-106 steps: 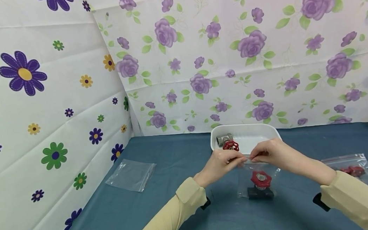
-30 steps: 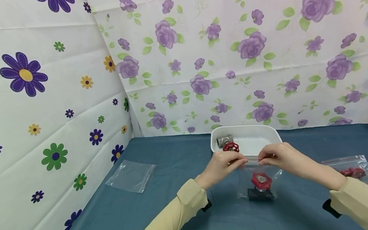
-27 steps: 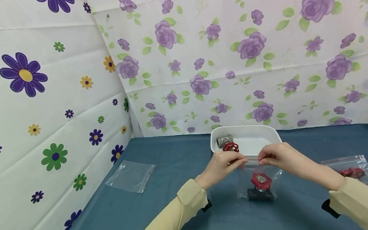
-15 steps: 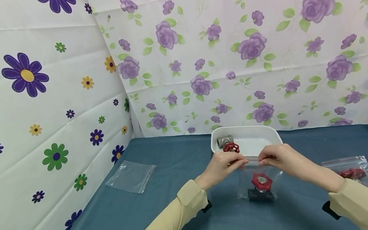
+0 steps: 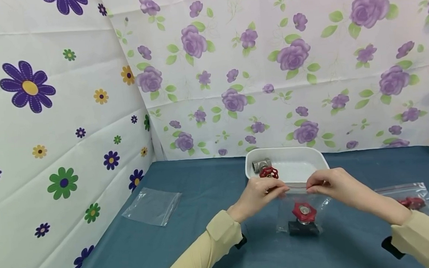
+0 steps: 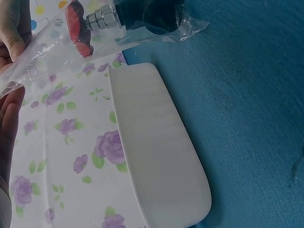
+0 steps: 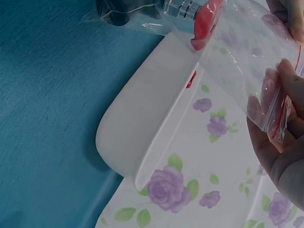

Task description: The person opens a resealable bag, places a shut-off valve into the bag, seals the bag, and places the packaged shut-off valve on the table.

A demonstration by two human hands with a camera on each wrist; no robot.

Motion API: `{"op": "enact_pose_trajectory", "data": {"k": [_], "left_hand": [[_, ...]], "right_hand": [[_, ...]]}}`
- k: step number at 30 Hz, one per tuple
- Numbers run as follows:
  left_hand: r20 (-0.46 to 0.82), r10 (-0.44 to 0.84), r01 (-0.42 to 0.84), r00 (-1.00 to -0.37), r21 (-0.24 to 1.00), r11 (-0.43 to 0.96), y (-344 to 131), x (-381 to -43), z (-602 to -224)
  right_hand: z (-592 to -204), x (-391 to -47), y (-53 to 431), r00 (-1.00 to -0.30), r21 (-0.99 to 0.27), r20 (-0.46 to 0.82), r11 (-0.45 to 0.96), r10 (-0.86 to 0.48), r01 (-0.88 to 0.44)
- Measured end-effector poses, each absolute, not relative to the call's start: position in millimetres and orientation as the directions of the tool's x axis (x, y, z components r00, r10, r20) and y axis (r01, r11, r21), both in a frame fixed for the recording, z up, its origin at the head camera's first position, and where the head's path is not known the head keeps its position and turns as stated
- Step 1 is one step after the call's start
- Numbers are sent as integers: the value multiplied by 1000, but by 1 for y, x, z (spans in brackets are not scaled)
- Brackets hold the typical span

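Between my two hands stands a clear zip bag (image 5: 285, 211) with a red seal line along its top. Inside it is a valve with a dark body (image 5: 303, 227) and a red handwheel (image 5: 304, 212). My left hand (image 5: 260, 193) pinches the left end of the bag's top edge between thumb and fingers. At the right end, the thumb and fingers of my right hand (image 5: 333, 185) pinch the same edge. In the right wrist view the red seal strip (image 7: 283, 114) runs between my right hand's fingers, and the bag's plastic stretches toward the left hand.
Behind the hands sits a white tray (image 5: 301, 161) holding a metal valve (image 5: 262, 165) with a red handwheel. A flat zip bag (image 5: 152, 206) lies at the left. Another bag (image 5: 406, 188) with a red-handled valve lies at the right, partly behind my right forearm.
My right hand has slid rightward along the bag's top edge, away from my left hand, which stays nearly in place. The bagged valve has hardly moved.
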State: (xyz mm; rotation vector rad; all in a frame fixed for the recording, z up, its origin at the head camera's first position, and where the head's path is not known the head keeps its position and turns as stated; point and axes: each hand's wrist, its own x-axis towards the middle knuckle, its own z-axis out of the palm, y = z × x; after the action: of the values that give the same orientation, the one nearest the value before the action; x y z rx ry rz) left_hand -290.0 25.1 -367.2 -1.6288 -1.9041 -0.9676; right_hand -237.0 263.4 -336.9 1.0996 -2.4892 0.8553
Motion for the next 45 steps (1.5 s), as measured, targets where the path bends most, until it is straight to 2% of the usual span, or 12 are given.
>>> {"op": "enact_pose_trajectory", "data": {"k": [11,20,29,39,45], "left_hand": [[726,660,975,-193,218,46,27,-290,-367],[726,660,974,-194,224,40,26,-290,-367],[729,656,974,-196,222,45,25,-292,-367],[730,655,975,-193,219,43,24,-292,-370],[730,656,974,-192,222,39,23,-291,-369]], "right_hand": [[-339,-237,258,-626,-319,519,547,-582,-774],[-341,-238,265,-668,-396,504,540,-548,-743],[-341,-238,275,-682,-384,506,571,-528,-726],[-343,-236,276,-637,-357,546,537,-544,-764],[-345,-236,274,-580,-296,603,522,-548,-800]]}}
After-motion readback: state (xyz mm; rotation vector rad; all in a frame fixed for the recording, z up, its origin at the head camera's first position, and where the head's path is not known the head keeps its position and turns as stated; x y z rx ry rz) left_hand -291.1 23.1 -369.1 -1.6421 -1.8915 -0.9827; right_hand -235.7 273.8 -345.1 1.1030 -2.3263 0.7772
